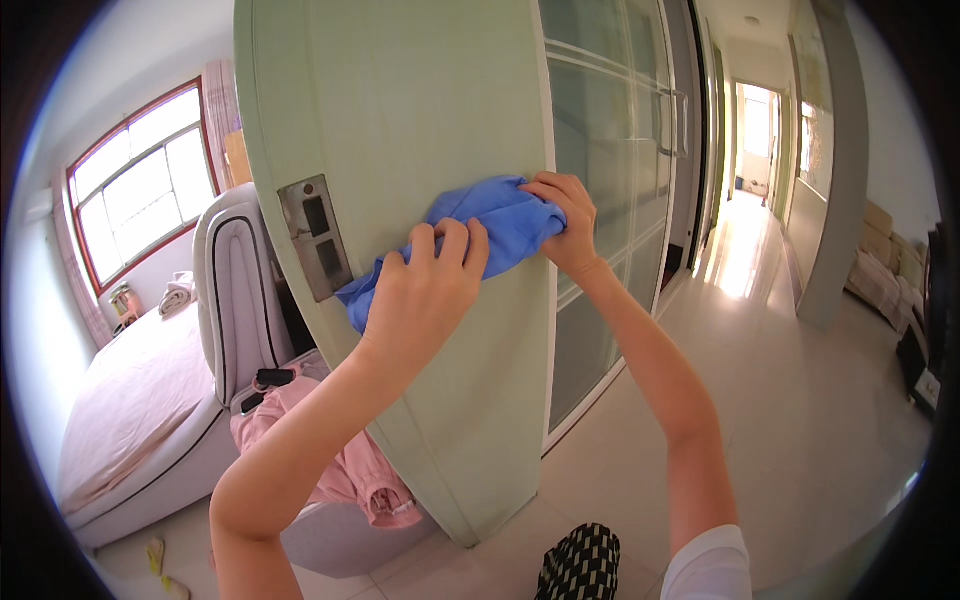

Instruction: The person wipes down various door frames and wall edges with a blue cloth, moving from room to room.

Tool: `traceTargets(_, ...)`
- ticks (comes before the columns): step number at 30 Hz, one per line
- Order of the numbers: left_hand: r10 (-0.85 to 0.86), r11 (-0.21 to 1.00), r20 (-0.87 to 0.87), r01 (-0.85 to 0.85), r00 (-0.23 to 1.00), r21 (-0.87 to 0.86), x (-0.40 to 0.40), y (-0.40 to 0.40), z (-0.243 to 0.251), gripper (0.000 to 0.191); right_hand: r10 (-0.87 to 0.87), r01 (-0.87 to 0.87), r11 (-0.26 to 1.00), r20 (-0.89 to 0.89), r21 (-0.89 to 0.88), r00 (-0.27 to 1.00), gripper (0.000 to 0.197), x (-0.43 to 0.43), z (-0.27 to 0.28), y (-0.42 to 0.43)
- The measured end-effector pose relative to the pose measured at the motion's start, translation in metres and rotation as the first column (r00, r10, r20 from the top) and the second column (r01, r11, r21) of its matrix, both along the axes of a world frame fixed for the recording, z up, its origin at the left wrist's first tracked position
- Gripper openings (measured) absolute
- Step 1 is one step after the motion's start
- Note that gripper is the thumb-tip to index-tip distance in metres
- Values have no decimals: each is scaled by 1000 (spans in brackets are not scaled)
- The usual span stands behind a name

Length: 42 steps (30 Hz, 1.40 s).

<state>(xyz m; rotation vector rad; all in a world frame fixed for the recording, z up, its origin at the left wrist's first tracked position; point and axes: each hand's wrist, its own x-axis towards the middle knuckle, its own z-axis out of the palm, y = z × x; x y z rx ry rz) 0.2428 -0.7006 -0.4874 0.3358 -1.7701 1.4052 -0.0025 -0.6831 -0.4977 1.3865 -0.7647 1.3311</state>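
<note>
A crumpled blue cloth lies against the pale green face of a door frame panel. My left hand presses the cloth's lower left part, fingers bent over it. Up at the panel's right edge, my right hand grips the other end of the cloth between thumb and fingers. Left of the cloth, a worn metal strike plate with two dark slots is set into the panel; a corner of the cloth reaches its lower end.
Right of the panel stands a sliding glass door with a metal handle. A tiled floor runs down a hallway. To the left are a bed, pink clothing on a low seat, and slippers on the floor.
</note>
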Motion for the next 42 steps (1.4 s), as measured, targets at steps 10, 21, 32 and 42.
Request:
traceTargets(10,1,999,88,-5,996,45,2,5,-33,44,4,-3,1000,101,-10,995,33,5,-62,-3)
traceTargets(21,-27,998,226,11,974,69,5,8,-81,36,-15,-3,996,198,89,980,33,10,-132,8)
traceTargets(32,-80,991,153,61,985,120,0,18,-53,45,-75,49,988,174,148,982,47,3,-106,30)
traceTargets(42,-8,995,5,7,1000,97,-14,7,-20,51,-53,26,958,86,285,995,57,-11,-31,19)
